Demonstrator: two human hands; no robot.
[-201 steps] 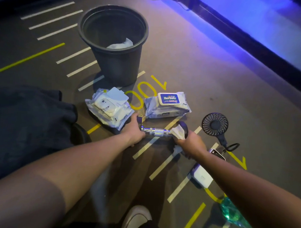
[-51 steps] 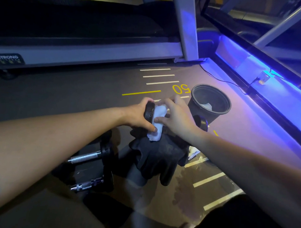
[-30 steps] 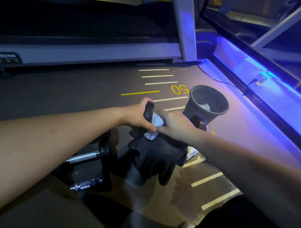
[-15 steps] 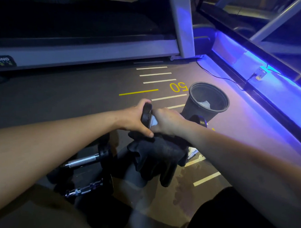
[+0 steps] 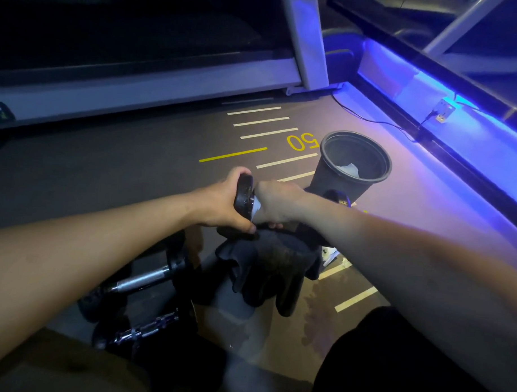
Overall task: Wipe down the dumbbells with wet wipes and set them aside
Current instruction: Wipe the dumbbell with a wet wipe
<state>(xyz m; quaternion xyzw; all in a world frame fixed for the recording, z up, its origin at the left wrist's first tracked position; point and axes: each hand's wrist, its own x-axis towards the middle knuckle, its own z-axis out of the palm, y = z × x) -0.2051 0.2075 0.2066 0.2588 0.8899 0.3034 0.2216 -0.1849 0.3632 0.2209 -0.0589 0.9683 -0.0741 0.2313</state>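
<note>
While the left hand (image 5: 221, 204) curls its fingers (image 5: 244, 226) round the black end plate of the dumbbell (image 5: 243, 195) and holds it up off the floor, the right hand (image 5: 276, 203) closes tight round the handle just beside that plate, with the wet wipe (image 5: 256, 206) bunched inside its grip so that only a small white edge shows. A moment ago the wipe lay spread over the plate face under flatter fingers; it has since been gathered and carried inward onto the bar, which I judge to mean the plate is done and the handle is now being rubbed. The far plate is mostly hidden behind the right wrist. Under both hands a pair of dark gloves (image 5: 266, 266) lies draped over something I cannot make out. On the floor (image 5: 135, 168) near the left forearm sit two more dumbbells (image 5: 143, 282), one behind the other, their chrome bars catching the light; whether they are already cleaned I cannot tell. Beyond the hands, by the yellow "50" marking, stands the black bin (image 5: 334, 181) with a used wipe in it, and a treadmill base (image 5: 138, 83) runs along the far side.
</note>
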